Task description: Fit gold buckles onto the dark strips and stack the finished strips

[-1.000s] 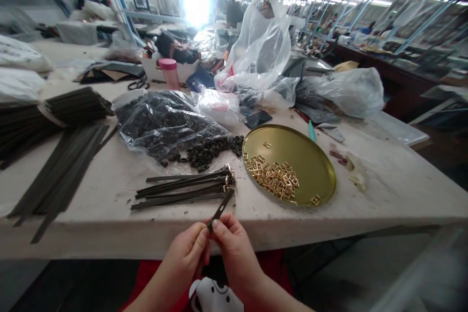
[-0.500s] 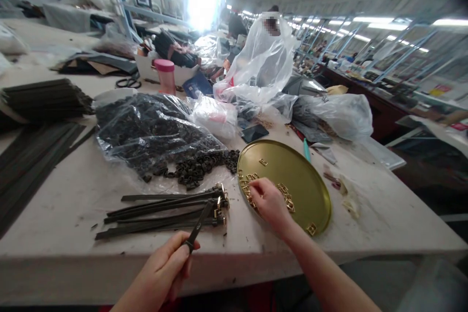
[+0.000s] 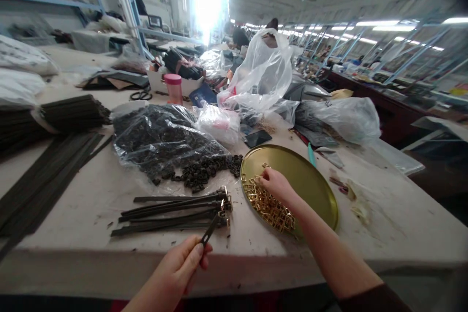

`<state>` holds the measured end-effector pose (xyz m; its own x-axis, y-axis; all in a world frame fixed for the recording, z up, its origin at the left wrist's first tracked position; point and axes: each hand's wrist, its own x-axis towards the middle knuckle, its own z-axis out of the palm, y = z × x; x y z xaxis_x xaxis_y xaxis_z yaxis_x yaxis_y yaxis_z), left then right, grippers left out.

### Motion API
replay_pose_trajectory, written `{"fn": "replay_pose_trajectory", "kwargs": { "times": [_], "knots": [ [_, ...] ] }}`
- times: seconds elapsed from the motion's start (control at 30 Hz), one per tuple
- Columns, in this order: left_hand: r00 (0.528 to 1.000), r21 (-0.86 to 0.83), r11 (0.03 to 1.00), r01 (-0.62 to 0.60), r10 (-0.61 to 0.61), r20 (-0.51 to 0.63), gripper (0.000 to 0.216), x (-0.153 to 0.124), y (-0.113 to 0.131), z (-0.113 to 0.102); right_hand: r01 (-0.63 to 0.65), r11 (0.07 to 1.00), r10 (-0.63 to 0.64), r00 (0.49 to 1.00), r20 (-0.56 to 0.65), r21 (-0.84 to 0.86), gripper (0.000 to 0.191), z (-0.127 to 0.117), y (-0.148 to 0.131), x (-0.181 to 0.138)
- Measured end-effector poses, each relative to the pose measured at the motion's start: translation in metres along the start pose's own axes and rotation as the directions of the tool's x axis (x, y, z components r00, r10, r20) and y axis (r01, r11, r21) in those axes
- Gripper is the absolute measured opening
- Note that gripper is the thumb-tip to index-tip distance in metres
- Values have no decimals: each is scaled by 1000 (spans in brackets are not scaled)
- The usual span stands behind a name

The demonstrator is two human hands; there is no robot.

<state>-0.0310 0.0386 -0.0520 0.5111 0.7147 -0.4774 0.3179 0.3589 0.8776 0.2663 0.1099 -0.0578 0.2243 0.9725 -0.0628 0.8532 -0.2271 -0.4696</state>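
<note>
My left hand point(image 3: 181, 268) is at the table's near edge, its fingers pinched on one end of a thin dark strap point(image 3: 210, 230) that points up and away. My right hand point(image 3: 275, 185) reaches into a round gold tray point(image 3: 314, 183) and rests with curled fingers on a heap of small gold buckles point(image 3: 268, 204); whether it grips one is hidden. Just beyond the left hand lies a bundle of dark straps point(image 3: 171, 212) with gold buckles fitted on their right ends.
A clear bag of small dark rings point(image 3: 161, 139) spills out behind the straps. Stacks of long dark strips point(image 3: 47, 156) lie at the left. White plastic bags point(image 3: 263, 68), a pink-lidded cup point(image 3: 173, 87) and a phone point(image 3: 258, 138) stand farther back. A person works at the table's far end.
A second ago both hands held the strap together. My right hand has let go and moved right into the gold tray, then a little farther back on the buckle heap. My left hand keeps the strap.
</note>
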Motion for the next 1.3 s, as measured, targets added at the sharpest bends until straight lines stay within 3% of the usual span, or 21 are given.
{"fn": "replay_pose_trajectory", "kwargs": {
  "times": [0.13,0.2,0.3,0.4,0.53,0.63,0.87,1.07,1.17,1.3],
  "knots": [
    [987,80,989,-125,132,-92,36,-13,19,3,149,958,-185,974,128,247,9,-2,-43,-60],
    [972,155,972,-177,197,-126,28,-19,31,6,136,849,-306,914,265,511,10,2,-66,-92],
    [966,247,945,-212,241,-90,23,-26,40,12,26,708,-353,878,322,705,11,11,-89,-128],
    [980,251,955,-158,184,-82,28,-31,34,15,-143,542,-320,876,361,828,19,23,-97,-144],
    [996,-5,997,-73,73,-56,28,-35,18,15,-393,263,-295,837,462,881,31,43,-94,-153],
    [997,-130,989,-65,58,-54,27,-34,8,14,-484,145,-273,819,505,863,31,57,-93,-157],
    [991,-53,994,-90,84,-107,27,-30,-3,13,-489,134,-192,841,506,862,31,71,-94,-162],
    [975,145,980,-136,158,-158,28,-28,-5,10,-511,30,-153,847,509,859,28,72,-96,-162],
    [968,252,956,-148,192,-159,28,-29,-4,8,-544,33,-152,826,542,838,26,73,-95,-161],
    [974,246,957,-155,189,-123,28,-27,-7,8,-534,87,-174,823,541,841,25,74,-92,-162]
  ]
}}
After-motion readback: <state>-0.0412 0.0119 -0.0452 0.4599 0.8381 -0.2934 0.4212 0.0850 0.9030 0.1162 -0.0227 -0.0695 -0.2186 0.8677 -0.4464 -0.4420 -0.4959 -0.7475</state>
